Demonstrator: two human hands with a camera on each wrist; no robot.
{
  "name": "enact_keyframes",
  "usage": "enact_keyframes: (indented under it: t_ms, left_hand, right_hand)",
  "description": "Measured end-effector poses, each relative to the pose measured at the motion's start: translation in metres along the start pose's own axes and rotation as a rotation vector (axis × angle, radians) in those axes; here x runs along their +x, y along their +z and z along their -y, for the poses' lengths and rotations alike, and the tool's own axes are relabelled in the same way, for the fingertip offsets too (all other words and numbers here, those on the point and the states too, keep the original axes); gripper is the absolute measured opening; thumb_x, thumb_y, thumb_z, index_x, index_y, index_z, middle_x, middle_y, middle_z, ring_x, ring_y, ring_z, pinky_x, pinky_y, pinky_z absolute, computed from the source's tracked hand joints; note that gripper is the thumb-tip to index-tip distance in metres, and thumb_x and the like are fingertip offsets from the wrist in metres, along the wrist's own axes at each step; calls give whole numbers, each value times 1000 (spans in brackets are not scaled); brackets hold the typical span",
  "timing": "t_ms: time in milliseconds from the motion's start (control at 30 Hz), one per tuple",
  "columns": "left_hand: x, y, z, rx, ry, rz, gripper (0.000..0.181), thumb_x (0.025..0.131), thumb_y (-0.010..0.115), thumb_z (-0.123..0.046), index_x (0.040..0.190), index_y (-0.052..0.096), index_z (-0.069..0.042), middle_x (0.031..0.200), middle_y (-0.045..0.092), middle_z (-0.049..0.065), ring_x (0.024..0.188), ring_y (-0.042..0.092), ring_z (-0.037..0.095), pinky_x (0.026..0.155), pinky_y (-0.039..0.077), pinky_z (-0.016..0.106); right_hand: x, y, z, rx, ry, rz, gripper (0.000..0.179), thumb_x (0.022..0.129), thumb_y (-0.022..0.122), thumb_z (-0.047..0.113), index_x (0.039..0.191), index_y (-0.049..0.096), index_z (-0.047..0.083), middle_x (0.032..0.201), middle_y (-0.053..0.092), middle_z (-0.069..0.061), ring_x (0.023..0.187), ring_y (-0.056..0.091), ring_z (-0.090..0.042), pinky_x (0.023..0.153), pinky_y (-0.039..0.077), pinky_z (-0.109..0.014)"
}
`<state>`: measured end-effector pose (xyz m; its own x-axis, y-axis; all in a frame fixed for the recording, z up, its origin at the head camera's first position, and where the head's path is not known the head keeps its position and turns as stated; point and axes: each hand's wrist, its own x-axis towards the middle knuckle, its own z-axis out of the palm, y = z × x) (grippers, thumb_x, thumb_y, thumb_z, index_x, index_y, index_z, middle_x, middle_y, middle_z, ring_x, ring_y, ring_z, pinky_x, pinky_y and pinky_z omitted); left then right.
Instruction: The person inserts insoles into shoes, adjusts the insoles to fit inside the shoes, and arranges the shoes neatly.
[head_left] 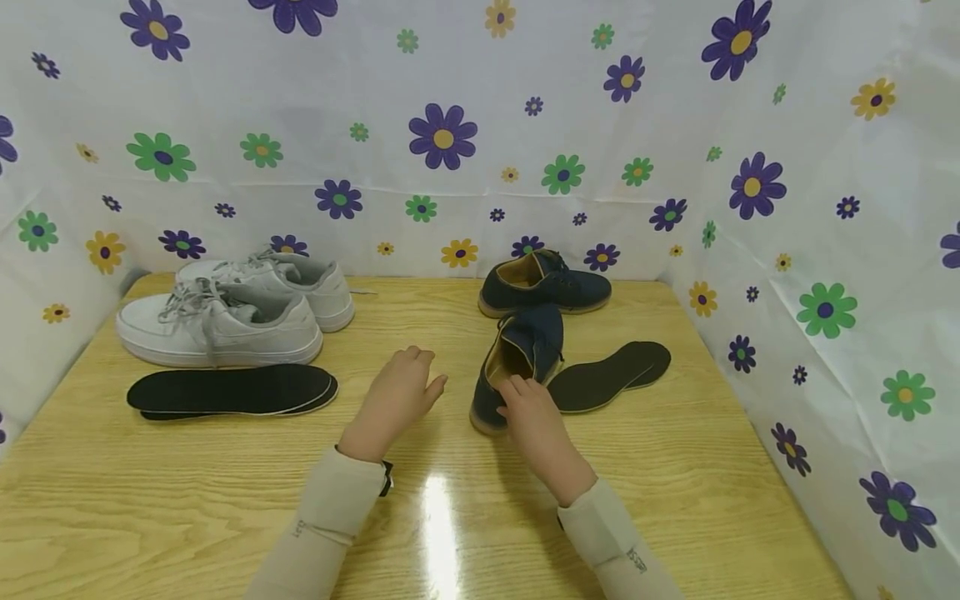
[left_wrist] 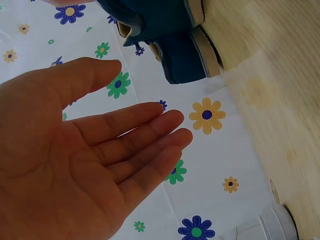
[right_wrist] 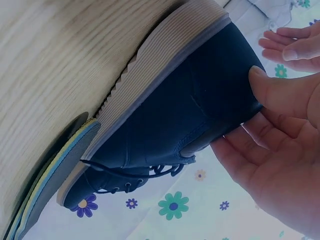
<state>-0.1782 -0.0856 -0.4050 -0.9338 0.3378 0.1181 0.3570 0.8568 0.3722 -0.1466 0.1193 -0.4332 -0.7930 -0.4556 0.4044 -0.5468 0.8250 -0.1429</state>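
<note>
My right hand (head_left: pixel 534 417) pinches the heel of a navy lace-up shoe (head_left: pixel 551 325), thumb outside and fingers over the collar. In the right wrist view the same shoe (right_wrist: pixel 175 95) shows its ribbed tan sole and dark laces, with the thumb against its heel. The shoe stands on the table, toe pointing away. To its left, my left hand (head_left: pixel 395 396) hovers with nothing in it. Its palm (left_wrist: pixel 75 165) and straight fingers show in the left wrist view. A second navy shoe (head_left: pixel 573 287) stands just behind, turned sideways.
Two overlapping black insoles (head_left: pixel 607 379) lie to the right of the held shoe. On the left stand two white sneakers (head_left: pixel 217 333), with another pair of black insoles (head_left: pixel 232 388) before them. Flower-printed cloth (head_left: pixel 465 208) walls the wooden table (head_left: pixel 187 500) at back and sides.
</note>
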Motion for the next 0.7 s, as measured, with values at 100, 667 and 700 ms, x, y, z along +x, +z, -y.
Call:
enact_keyframes:
  t_ms: [100,667,700]
  left_hand:
    - [0,4,-4,12,16,3,43,95,61,-21,121,56,13,114,58,27,106,56,41,88,50,47]
    - [-2,20,-24,40,85,8,43,93,65,-21,120,58,12,112,61,25,103,59,39,85,51,45]
    - [-2,20,-25,41,89,7,43,93,65,-21,120,58,12,112,61,25,103,59,39,85,51,45]
  right_hand:
    - [-4,-3,0,37,6,9,25,81,74,-1,102,61,2,88,57,-8,78,55,-25,72,48,-36]
    - [-26,-18,-5,119,-27,82,26,79,74,-7,97,61,6,86,54,-3,77,52,-20,70,48,-33]
    - [-27,-19,-5,123,-28,83,26,78,74,-8,96,61,5,85,54,-3,77,52,-19,70,48,-33]
